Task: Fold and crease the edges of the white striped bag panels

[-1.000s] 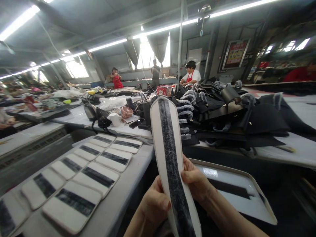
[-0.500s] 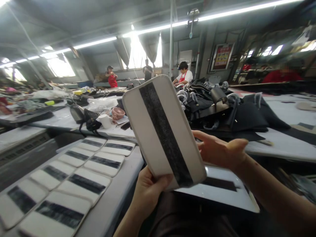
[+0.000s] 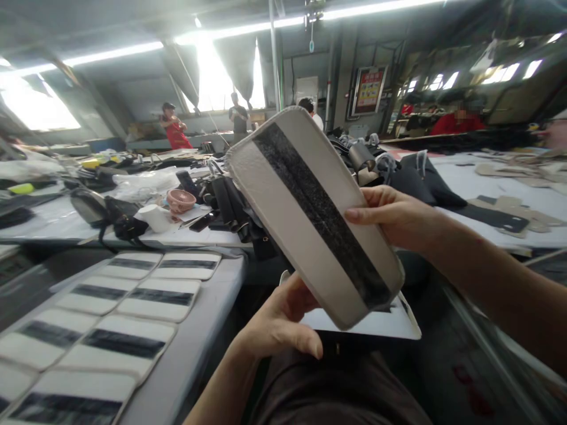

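Observation:
A pale rounded rectangular panel point(image 3: 287, 200) with a dark band down its middle is held up, tilted, in front of me. My right hand point(image 3: 394, 218) pinches its right edge, with the thumb on the front face. Under the lower left edge is my left hand point(image 3: 283, 319), its thumb stretched out away from the panel and its fingers partly hidden behind it. A white board point(image 3: 354, 321) shows below the panel, over my lap.
Similar banded panels point(image 3: 124, 339) lie in two rows on the table at left. Across the long worktable are a pink fan point(image 3: 181, 200), a white roll point(image 3: 155, 218), dark bags point(image 3: 416, 174) and cut pieces point(image 3: 509, 212). Several people work farther back.
My right hand has gone from open beside the panel to gripping its right edge. My left thumb has come off the panel's face. The panel has shifted right, and the view has turned right.

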`<state>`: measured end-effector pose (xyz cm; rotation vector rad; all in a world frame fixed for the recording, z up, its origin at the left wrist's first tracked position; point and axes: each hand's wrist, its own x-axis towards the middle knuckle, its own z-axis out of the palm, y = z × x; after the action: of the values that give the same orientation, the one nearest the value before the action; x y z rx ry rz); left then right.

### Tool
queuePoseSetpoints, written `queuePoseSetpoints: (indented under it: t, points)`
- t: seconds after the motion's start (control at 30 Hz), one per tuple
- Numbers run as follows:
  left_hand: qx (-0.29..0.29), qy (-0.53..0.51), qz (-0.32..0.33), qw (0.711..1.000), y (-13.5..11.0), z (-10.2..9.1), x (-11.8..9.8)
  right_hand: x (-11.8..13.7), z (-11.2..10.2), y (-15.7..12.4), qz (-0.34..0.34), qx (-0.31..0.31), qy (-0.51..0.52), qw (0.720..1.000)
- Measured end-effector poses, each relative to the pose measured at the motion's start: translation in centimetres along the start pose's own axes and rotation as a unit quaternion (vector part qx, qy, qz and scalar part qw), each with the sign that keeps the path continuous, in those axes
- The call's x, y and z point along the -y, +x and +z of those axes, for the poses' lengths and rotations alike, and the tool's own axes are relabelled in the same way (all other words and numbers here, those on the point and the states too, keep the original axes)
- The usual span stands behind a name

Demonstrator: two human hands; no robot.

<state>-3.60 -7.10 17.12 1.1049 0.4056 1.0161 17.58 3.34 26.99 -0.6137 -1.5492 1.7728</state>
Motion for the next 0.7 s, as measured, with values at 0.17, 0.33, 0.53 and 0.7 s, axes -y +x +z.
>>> queuePoseSetpoints:
  t: [0.17,0.33,0.53,0.7]
  points:
    - [-0.111,0.024,0.093,0.989,0.5,-1.8,-0.9,2.1,-2.2,-0.5,-0.001,-0.043,-0.104,0.994]
    - [-0.200,0.025,0.150,0.968,-0.2,-3.5,-2.7,2.0,-3.5,-1.4,0.015,-0.004,-0.151,0.988]
    - [-0.310,0.104,0.155,0.932,-0.1,-5.2,-3.3,0.9,-5.5,-1.6,0.028,0.018,-0.216,0.976]
    - [-0.429,0.357,0.163,0.814,-0.3,-7.7,-1.9,0.2,-7.0,-2.1,0.063,-0.009,-0.248,0.967]
